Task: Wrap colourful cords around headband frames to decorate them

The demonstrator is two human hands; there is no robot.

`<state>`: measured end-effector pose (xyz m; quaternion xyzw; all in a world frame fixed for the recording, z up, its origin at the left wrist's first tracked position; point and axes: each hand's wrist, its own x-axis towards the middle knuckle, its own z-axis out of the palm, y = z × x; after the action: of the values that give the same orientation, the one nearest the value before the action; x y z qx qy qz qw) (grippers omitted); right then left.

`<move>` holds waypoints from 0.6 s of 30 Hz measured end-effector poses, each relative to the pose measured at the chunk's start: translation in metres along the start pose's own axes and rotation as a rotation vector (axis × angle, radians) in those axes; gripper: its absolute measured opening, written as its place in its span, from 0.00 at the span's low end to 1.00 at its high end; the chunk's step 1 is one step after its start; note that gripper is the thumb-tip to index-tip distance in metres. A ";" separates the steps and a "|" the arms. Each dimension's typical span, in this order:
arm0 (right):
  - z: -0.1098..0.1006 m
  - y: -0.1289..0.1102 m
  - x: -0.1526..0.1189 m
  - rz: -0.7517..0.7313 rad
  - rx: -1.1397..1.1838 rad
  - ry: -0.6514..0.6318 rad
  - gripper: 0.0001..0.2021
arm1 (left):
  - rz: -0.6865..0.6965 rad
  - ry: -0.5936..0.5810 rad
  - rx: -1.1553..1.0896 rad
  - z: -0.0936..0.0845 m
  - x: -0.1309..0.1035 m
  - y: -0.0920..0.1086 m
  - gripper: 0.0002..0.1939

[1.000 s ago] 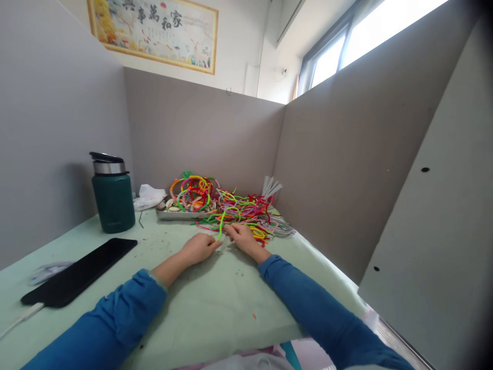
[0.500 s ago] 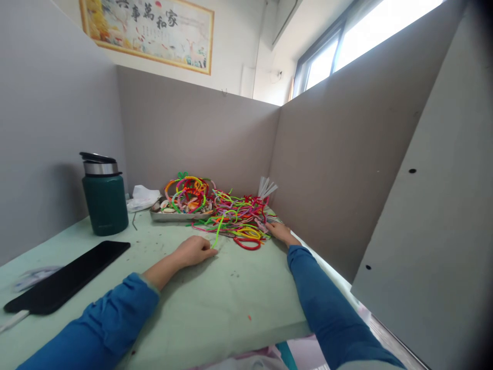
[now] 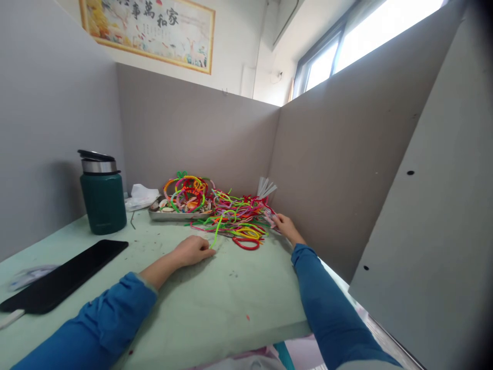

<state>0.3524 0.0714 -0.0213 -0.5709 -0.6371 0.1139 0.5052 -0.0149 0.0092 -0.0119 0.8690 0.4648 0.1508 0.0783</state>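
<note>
My left hand (image 3: 193,250) rests low over the table with its fingers closed on a bright green pipe cleaner (image 3: 217,232), which stands up from the fingertips. Just beyond lies a tangled pile of coloured pipe cleaners (image 3: 234,216). At the pile's right end is my right hand (image 3: 285,227), its fingers closed at a pinkish, partly clear item (image 3: 270,218) too small to name. A red loop (image 3: 246,246) of pipe cleaner lies at the pile's near edge.
Left of the pile, a metal tray (image 3: 181,217) holds pipe-cleaner rings and shell-like pieces. Translucent strips (image 3: 266,189) stand behind. A green bottle (image 3: 103,203), white crumpled plastic (image 3: 142,196) and a black phone (image 3: 69,280) are at left. Grey partitions (image 3: 200,123) enclose the table.
My right hand has shifted slightly right and up along the pile's edge, and the pinkish item there has moved with it. The left hand has kept its hold on the green pipe cleaner.
</note>
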 end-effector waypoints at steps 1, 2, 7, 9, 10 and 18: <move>-0.002 0.002 0.001 0.005 -0.011 0.015 0.21 | -0.002 -0.002 -0.003 0.000 0.000 0.000 0.22; -0.004 0.003 0.002 0.008 -0.022 0.047 0.22 | -0.002 -0.002 -0.004 0.000 0.000 0.000 0.22; -0.007 0.006 0.004 0.023 -0.076 0.204 0.25 | -0.001 0.004 0.004 0.001 0.001 -0.001 0.22; -0.007 0.006 0.004 0.024 -0.085 0.254 0.26 | 0.000 0.000 0.007 0.001 0.001 -0.001 0.22; -0.007 0.006 0.004 0.023 -0.086 0.278 0.26 | -0.001 0.000 0.009 0.001 0.001 -0.001 0.22; -0.008 0.004 0.009 0.034 -0.017 0.453 0.27 | -0.014 0.002 0.013 -0.001 0.000 0.001 0.22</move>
<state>0.3627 0.0768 -0.0161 -0.5966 -0.4986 -0.0141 0.6287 -0.0145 0.0085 -0.0109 0.8662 0.4718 0.1479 0.0730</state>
